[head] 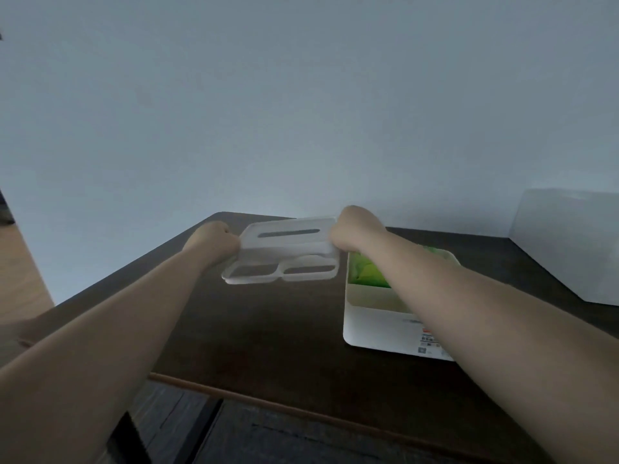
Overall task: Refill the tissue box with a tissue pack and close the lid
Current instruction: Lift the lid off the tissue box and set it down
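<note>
Above the table (268, 329), lid (288, 241) long axis left-right, slot up; left hand (214, 239), right hand (355, 232) clamped on its ends

Both bare forearms reach forward from the lower corners of the frame toward its centre, converging as they go. The left hand (214, 241) sits just left of centre, fingers curled into a closed grip, knuckles facing up. The right hand (355, 231) sits just right of centre, slightly higher in the frame, also curled closed with its back toward the camera. The wrists are roughly straight and the fingertips hidden.
</note>
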Tool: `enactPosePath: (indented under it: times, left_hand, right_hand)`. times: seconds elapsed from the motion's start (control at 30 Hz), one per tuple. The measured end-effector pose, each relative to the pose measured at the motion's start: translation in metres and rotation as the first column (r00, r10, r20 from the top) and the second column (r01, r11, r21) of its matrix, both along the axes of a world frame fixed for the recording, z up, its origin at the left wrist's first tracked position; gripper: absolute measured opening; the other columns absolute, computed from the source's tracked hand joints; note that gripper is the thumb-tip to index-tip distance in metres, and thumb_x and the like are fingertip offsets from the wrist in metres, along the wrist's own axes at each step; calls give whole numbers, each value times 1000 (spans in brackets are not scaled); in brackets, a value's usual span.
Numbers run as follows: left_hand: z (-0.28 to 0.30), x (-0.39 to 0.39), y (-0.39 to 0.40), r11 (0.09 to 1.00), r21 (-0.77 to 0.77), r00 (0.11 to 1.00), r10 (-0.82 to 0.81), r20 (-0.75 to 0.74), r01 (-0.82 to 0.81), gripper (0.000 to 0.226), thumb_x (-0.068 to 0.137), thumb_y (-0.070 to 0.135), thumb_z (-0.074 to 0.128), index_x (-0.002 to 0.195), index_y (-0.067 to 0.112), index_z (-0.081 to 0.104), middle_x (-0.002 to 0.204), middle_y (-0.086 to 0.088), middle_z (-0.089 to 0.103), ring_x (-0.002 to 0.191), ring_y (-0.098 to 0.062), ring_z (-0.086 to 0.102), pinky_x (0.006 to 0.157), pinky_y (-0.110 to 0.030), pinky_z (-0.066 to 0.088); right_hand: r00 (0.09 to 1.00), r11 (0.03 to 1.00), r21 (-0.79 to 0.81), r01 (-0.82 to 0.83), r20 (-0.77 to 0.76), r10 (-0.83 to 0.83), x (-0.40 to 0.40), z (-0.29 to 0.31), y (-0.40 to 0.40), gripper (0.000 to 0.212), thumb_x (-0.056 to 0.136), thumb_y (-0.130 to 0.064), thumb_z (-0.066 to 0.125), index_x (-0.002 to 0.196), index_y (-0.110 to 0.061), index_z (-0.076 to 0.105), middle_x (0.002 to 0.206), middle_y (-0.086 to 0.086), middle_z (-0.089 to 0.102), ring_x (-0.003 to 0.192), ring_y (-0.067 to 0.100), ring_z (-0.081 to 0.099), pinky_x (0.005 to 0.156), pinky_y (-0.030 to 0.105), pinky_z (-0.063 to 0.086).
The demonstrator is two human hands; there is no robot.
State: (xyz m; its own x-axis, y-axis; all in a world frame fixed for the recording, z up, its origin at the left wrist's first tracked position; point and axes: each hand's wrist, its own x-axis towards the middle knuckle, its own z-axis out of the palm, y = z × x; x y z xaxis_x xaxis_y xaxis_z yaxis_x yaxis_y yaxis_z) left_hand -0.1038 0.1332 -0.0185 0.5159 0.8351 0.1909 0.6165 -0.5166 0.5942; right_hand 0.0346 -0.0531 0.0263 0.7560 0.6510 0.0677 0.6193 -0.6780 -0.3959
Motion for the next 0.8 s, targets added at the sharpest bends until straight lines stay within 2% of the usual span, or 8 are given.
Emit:
enactPosePath:
  times: [0.13,0.27,0.47,0.63,0.8]
  left_hand:
    - [-21,-14,16,1000,-7,996,23,-90,-24,19,80,7,48,61,10,46,64,-4,48,61,-21,43,55,-27,34]
    - [-42,-24,31,998,-17,988,53,-146,-56,15,79,8,48,64,12,50,67,-4,52,64,-21,47,58,-28,37]
    - [-61,-28,42,997,-35,979,62,-195,-70,15,79,10,49,64,13,47,66,-2,48,62,-21,43,56,-29,34]
    - [-73,-25,43,998,-42,982,42,-186,-51,15,80,17,51,66,12,47,74,-4,51,66,-21,43,59,-31,34]
    - [-73,-21,39,998,51,980,56,-192,-47,11,84,21,49,80,12,52,77,-2,55,72,-23,50,61,-31,38]
  right_hand:
    - [998,985,-166,-38,38,45,-12,-15,28,22,86,-5,53,65,-6,48,68,6,49,63,20,49,68,30,43]
    - [991,929,-365,-64,83,101,-22,-31,51,29,88,-6,50,60,-3,46,64,9,46,54,19,44,72,32,42]
    - [987,881,-463,-101,67,148,-25,-50,64,31,90,-4,46,59,-4,46,64,9,46,53,20,43,72,33,41]
    - [986,858,-502,-111,52,157,-20,-62,66,31,91,-6,42,61,-6,49,64,8,50,54,21,47,72,33,44]
    - [986,834,-543,-98,62,156,-22,-65,67,30,90,-6,44,62,-6,51,66,7,52,55,20,49,71,32,46]
